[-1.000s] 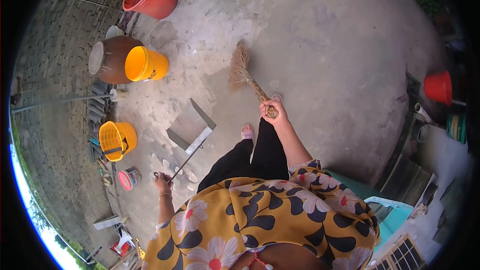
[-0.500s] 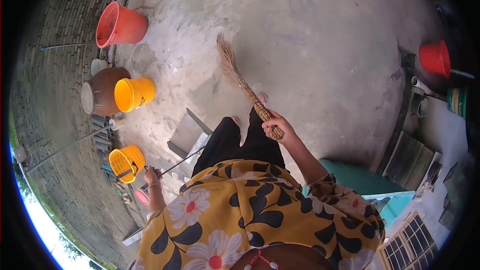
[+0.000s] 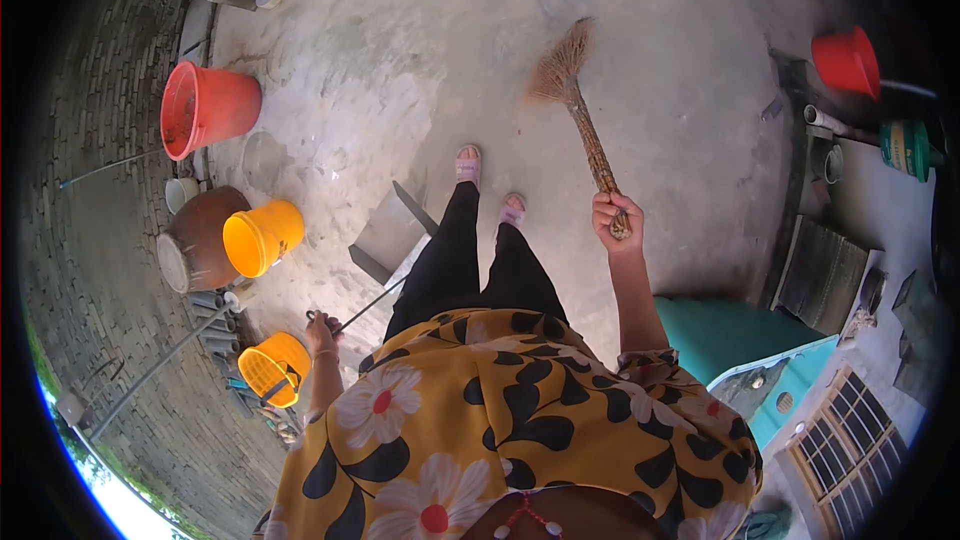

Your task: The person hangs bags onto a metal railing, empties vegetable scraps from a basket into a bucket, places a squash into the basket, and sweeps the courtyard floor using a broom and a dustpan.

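My right hand [image 3: 620, 224] is wrapped round the lower end of a bundled twig broom [image 3: 588, 130]. The broom slants away from me, its splayed bristles over the concrete floor and slightly blurred. At my left side, my left hand [image 3: 322, 332] grips the thin rod handle of a dustpan [image 3: 388, 232]. That grey metal pan rests low beside my left leg, tilted, near the floor. Both my feet, in pink sandals [image 3: 468, 166], stand on the concrete between the pan and the broom.
Along the brick wall on the left stand a red bucket [image 3: 215, 108], a brown jar [image 3: 205, 240], a yellow bucket [image 3: 262, 238] and a yellow basket [image 3: 275, 368]. On the right are another red bucket [image 3: 846, 62], a green tin [image 3: 905, 150] and a teal basin [image 3: 770, 380].
The broom and my right hand have swung to the right, with the bristles now farther right and higher. My left foot has stepped forward. The dustpan stays in my left hand.
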`<state>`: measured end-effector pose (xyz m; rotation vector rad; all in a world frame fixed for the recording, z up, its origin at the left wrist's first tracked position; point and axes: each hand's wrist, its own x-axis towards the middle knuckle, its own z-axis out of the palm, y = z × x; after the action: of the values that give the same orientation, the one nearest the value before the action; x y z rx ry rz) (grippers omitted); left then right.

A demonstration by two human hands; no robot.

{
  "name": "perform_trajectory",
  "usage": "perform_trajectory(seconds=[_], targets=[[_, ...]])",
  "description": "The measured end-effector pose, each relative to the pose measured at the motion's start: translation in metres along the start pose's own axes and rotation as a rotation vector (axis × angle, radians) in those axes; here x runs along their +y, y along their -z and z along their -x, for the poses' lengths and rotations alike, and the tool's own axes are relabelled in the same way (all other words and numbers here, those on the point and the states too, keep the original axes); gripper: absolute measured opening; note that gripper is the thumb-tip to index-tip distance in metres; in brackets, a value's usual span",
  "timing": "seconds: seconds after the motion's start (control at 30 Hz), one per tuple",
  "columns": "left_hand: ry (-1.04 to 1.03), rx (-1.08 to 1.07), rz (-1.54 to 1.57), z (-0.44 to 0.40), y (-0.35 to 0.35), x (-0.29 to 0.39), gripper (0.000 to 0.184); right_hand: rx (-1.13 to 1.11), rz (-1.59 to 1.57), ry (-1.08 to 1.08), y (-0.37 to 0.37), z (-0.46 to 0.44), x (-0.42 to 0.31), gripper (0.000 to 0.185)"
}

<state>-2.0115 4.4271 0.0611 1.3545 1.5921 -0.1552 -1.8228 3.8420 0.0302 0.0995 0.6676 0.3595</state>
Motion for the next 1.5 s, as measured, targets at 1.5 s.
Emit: perform_trajectory(seconds=[1.5], targets=[[-0.205, -0.334, -0.407, -0.095, -0.163, 0.225, 0.023, 0.345, 0.140, 0.468, -0.010, 0.068, 0.139, 0.043]])
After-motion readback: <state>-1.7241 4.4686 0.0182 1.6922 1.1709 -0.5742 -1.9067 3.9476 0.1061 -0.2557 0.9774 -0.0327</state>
